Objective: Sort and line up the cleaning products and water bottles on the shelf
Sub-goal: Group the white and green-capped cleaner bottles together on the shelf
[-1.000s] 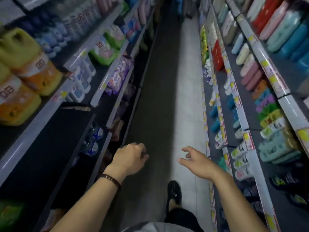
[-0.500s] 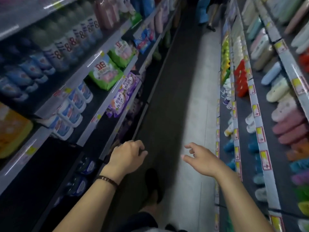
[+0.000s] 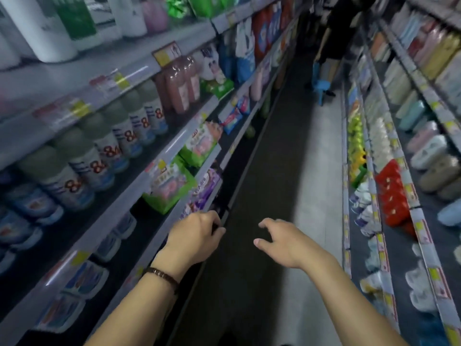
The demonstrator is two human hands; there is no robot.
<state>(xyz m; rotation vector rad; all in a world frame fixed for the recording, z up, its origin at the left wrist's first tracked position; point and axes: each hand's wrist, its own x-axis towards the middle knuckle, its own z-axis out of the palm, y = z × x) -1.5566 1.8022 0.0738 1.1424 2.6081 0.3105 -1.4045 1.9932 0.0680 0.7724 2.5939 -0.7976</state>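
Left shelving (image 3: 174, 143): grey metal rails with price tags, dark decks, running the length of the aisle. Top deck holds big smooth white plastic bottles (image 3: 42, 28). One deck down, a row of round bottles marked "84" (image 3: 99, 156) with dull green caps. They stand upright, long axis vertical, labels facing the aisle, and the row runs along the rail. Further along are translucent pink bottles (image 3: 180, 86), also upright. Lower deck: soft crinkly green packets (image 3: 169, 186), then purple packets (image 3: 204, 191) at the rail edge.

Left hand (image 3: 197, 236) hangs just beside the lower rail, near the purple packets. Its fingers are curled into a loose fist, nothing seen in it, and there is a dark bracelet (image 3: 162, 275) on the wrist. Right hand (image 3: 282, 243) is over the aisle, palm down, fingers spread and slightly bent, touching nothing.

Floor (image 3: 316, 171): pale smooth tiles, with a dark strip by the left shelving. A blue plastic stool (image 3: 321, 86) is far down the aisle. Right shelving holds rows of soft pastel slippers (image 3: 429, 151) and a red block of goods (image 3: 391, 193). The picture is motion-blurred.
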